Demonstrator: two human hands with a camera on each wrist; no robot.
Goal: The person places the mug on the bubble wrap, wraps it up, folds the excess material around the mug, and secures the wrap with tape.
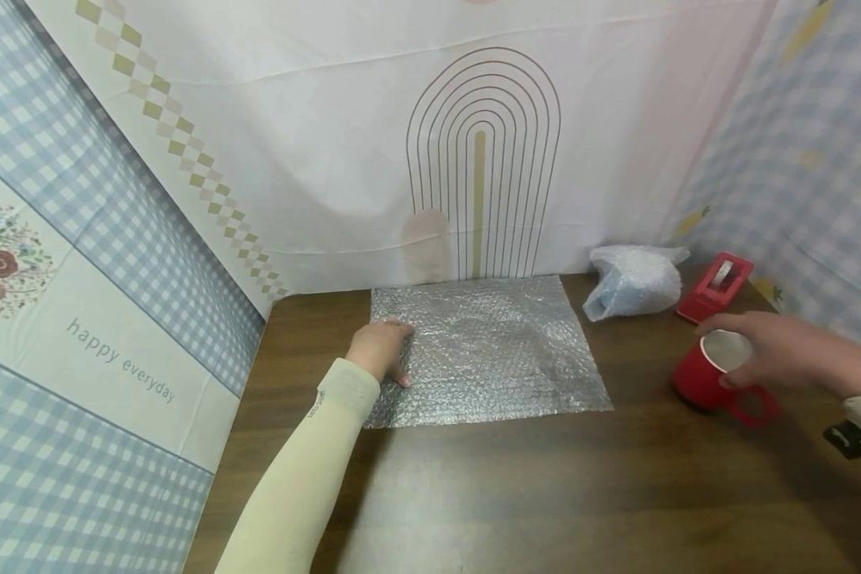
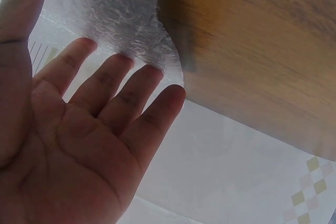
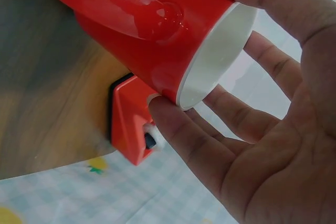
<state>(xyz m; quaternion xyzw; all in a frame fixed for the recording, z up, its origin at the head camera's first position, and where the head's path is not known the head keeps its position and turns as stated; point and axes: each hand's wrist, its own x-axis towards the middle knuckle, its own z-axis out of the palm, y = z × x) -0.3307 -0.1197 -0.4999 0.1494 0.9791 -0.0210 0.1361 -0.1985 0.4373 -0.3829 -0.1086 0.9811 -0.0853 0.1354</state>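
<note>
A sheet of bubble wrap (image 1: 488,351) lies flat on the wooden table. My left hand (image 1: 380,351) rests on its left edge. In the left wrist view, the fingers (image 2: 142,93) of that hand are nearly straight, with the tips at the wrap. To the right of the sheet, my right hand (image 1: 768,351) holds a red mug (image 1: 697,376) near the rim, thumb on one side and fingers on the other. The right wrist view shows the mug's white inside and its handle (image 3: 126,9). Whether the mug's base touches the table cannot be told.
Behind the mug are a bundle wrapped in bubble wrap (image 1: 638,279) with something bluish inside, and a red tape dispenser (image 1: 717,287). Patterned cloths hang along the back (image 1: 330,159) and both sides. The brown table (image 1: 516,494) extends in front of the sheet.
</note>
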